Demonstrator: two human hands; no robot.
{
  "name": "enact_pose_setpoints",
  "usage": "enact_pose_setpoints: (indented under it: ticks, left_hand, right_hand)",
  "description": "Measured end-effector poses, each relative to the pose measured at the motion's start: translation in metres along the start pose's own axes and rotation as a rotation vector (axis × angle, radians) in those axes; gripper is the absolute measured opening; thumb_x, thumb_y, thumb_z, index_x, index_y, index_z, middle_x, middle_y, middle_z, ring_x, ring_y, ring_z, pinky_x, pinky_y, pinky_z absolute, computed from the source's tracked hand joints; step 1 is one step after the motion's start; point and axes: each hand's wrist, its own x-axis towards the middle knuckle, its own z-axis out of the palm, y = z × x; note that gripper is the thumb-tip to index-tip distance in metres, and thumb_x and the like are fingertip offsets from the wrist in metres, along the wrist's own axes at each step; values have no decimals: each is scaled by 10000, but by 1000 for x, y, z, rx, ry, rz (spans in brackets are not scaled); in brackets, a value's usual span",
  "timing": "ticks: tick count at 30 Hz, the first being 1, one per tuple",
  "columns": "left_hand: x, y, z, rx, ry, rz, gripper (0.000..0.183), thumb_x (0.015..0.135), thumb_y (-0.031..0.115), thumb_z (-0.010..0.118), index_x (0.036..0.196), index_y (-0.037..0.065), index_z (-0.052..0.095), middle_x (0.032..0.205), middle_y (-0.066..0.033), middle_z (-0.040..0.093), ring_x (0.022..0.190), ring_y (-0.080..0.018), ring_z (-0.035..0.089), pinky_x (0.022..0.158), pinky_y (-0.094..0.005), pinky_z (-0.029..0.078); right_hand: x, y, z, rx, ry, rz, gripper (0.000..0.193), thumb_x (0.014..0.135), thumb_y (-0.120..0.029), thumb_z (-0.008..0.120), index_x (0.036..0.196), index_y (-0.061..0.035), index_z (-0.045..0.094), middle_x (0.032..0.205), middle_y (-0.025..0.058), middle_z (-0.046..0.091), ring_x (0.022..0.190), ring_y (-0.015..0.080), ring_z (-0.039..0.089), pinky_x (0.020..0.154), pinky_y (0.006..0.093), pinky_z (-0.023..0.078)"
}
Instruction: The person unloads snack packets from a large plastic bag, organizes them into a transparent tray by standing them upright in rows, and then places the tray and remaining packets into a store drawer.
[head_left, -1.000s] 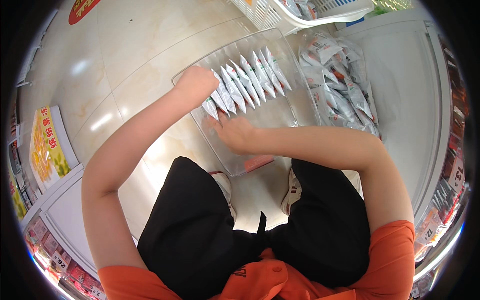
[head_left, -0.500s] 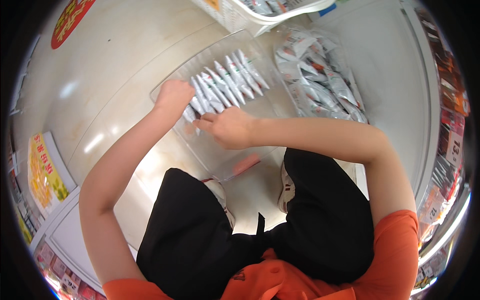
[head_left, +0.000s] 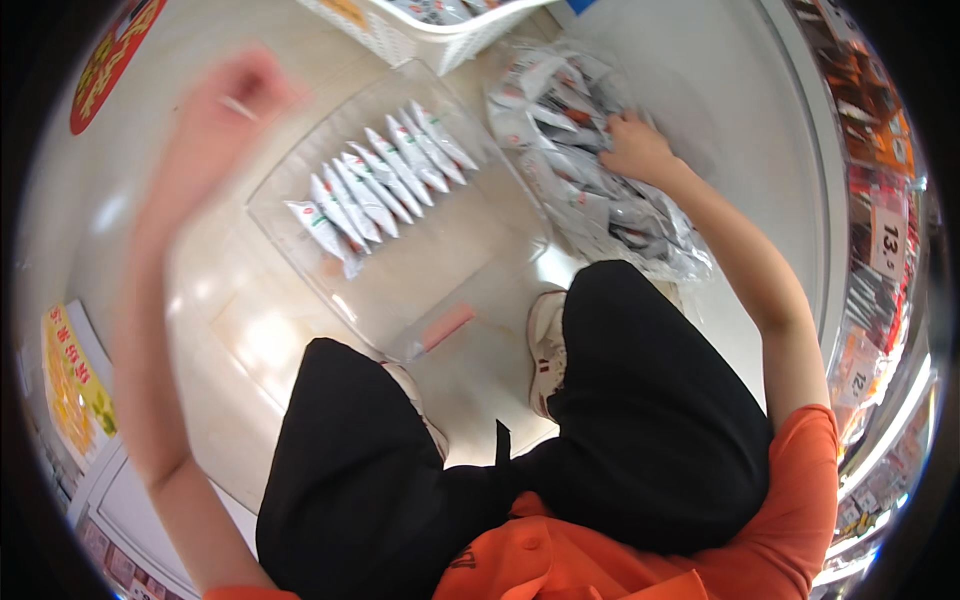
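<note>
**Clear tray half filled, right hand in the packet pile**

Clear plastic is what I read first: a shallow tray (head_left: pixel 440 290) lying on the pale floor (head_left: pixel 150 150) in front of my knees, with a single row of white sachets (head_left: pixel 375 185) overlapped like shingles along its far half. The near half is bare apart from a pinkish label at its rim. The overlap lets each sachet lean on the next, so the row stays tidy and the printed faces all show.

My right hand (head_left: pixel 635 148) is down on the heap of loose packets (head_left: pixel 590 170) in crinkled clear wrap just right of the tray. The fingers curl into the pile, touching packets, but I cannot tell whether they have closed on one. The heap lies beside the tray, within easy reach of that arm.

My left hand (head_left: pixel 235 95) is raised above the floor, left of the tray and apart from it. It is heavily blurred; something thin and pale may show at the fingers, but I cannot tell whether it holds anything or how wide it is.

A white basket (head_left: pixel 440 30) stands beyond the tray, and stocked shelves (head_left: pixel 880 230) run along my right.
</note>
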Motion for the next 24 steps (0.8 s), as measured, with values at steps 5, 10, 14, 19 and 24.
enact_pose_setpoints:
  ticks: [5, 10, 14, 19, 24]
  left_hand:
    - [-9, 87, -60, -231, -200, 394, 149, 801, 161, 646, 869, 53, 568, 761, -68, 603, 717, -186, 580, 691, -317, 470]
    - [-38, 170, -18, -136, -541, 779, 172, 817, 181, 626, 909, 49, 565, 808, -73, 602, 762, -186, 577, 723, -317, 464]
    - [-48, 195, 19, -43, -644, 857, 193, 830, 196, 610, 942, 47, 562, 846, -77, 601, 797, -186, 576, 748, -316, 459]
    - [-51, 201, 26, -23, -674, 852, 222, 845, 216, 590, 982, 43, 559, 894, -81, 600, 841, -186, 573, 779, -316, 453]
    - [-55, 199, 26, -17, -686, 841, 254, 861, 236, 570, 1023, 40, 555, 942, -86, 599, 885, -186, 571, 811, -315, 446]
  right_hand:
    - [5, -4, -9, -93, -137, 42, 586, 711, -371, 658, 1180, -46, 522, 1182, 201, 544, 1069, 355, 573, 876, 442, 493]
    - [-4, -10, -15, -143, -129, 52, 622, 712, -386, 657, 1220, -56, 515, 1181, 193, 559, 1084, 348, 573, 876, 445, 496]
    - [-8, -13, -16, -148, -133, 36, 604, 711, -367, 659, 1205, -49, 521, 1167, 198, 568, 1083, 345, 576, 874, 446, 497]
    - [-5, -17, -21, -163, -144, 25, 544, 698, -319, 675, 1140, -31, 542, 1089, 205, 616, 1037, 343, 605, 851, 436, 508]
    - [-1, -25, -27, -196, -138, 16, 425, 693, -238, 659, 1047, -8, 610, 1042, 182, 657, 987, 321, 642, 818, 419, 526]
